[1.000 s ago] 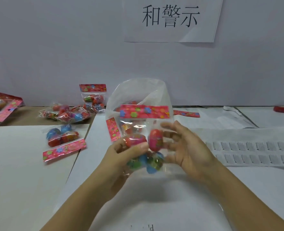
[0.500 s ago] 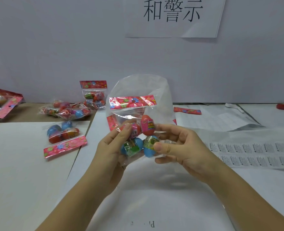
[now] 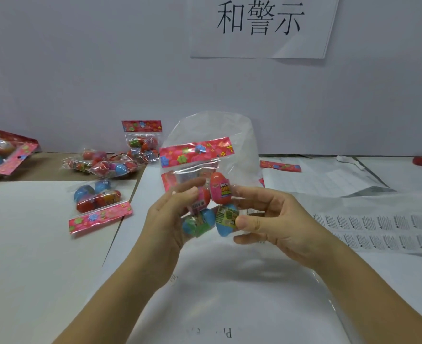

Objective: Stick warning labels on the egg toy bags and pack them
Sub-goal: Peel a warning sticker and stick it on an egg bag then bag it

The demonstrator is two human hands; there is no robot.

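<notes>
Egg toy bag (image 3: pixel 220 192): crinkled clear film pouch, held upright above the table (image 3: pixel 43 173) between both hands; it enclosed smooth ovoid plastic eggs, two pink-red above two blue.
Header card (image 3: pixel 196 151): glossy pink floral strip, tilted, across the pouch top.
Left hand (image 3: pixel 166 219): fingers curled round the pouch's left side, gripping it.
Right hand (image 3: pixel 279 224): thumb pressed on a blue egg, fingers curled behind, pinching the pouch.
Outer bag (image 3: pixel 232 135): large, thin, translucent film, standing just behind the pouch.
Label sheet (image 3: pixel 391 224): white sheet with rows of small rectangular printed labels, flat at right.
Spare egg bags (image 3: pixel 98 202): similar pouches lying at left.
</notes>
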